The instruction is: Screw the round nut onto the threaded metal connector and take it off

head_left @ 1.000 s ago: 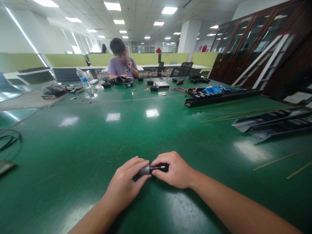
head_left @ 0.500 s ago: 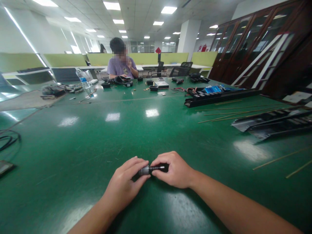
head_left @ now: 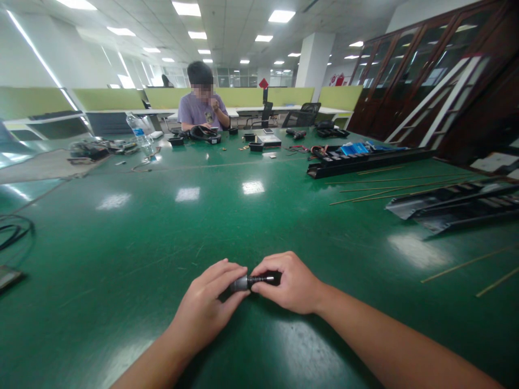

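Low over the green table, my left hand (head_left: pixel 213 294) wraps its fingers and thumb round a grey cylinder (head_left: pixel 240 283) that lies on its side. A ribbed black shaft (head_left: pixel 258 279) with a shiny metal tip extends from its right end. The thumb and index finger of my right hand (head_left: pixel 287 283) close round the base of that shaft, beside the cylinder, and the tip points into the palm. Part of the cylinder is hidden by my left fingers. What kind of part this is I cannot make out.
Across the green table (head_left: pixel 227 216) sits a person (head_left: pixel 203 105) among black boxes and cables. Dark metal channels (head_left: pixel 458 208) and thin rods (head_left: pixel 377 192) lie on the right. A plastic bottle (head_left: pixel 140 134) stands far left; a black cable (head_left: pixel 16 229) lies at the left edge.
My hands and the cylinder with its shaft look unmoved. Across the table, the seated person's head and raised hand have shifted slightly.
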Tool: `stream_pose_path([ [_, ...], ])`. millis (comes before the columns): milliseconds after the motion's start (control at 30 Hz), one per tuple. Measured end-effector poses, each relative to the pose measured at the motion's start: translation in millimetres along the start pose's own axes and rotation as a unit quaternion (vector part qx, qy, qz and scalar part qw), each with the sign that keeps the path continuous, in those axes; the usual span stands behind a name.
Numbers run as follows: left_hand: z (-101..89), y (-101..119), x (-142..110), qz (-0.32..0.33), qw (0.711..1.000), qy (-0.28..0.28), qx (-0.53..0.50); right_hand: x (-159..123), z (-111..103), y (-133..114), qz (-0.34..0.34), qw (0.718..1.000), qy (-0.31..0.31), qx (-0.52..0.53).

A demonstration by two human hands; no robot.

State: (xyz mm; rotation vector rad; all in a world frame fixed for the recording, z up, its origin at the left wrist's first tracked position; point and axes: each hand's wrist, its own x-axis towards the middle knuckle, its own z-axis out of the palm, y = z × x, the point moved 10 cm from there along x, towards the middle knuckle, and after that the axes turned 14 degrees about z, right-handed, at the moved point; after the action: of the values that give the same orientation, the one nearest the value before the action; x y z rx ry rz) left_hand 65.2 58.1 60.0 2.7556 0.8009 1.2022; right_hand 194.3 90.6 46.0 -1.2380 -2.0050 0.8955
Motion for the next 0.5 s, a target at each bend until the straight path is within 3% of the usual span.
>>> stream_pose_path([
  [500, -3.2, 0.0, 2.0, 0.001, 1.0, 0.008, -0.001, -0.4, -1.2, 1.2, 0.002, 1.0, 0.004, 0.003],
])
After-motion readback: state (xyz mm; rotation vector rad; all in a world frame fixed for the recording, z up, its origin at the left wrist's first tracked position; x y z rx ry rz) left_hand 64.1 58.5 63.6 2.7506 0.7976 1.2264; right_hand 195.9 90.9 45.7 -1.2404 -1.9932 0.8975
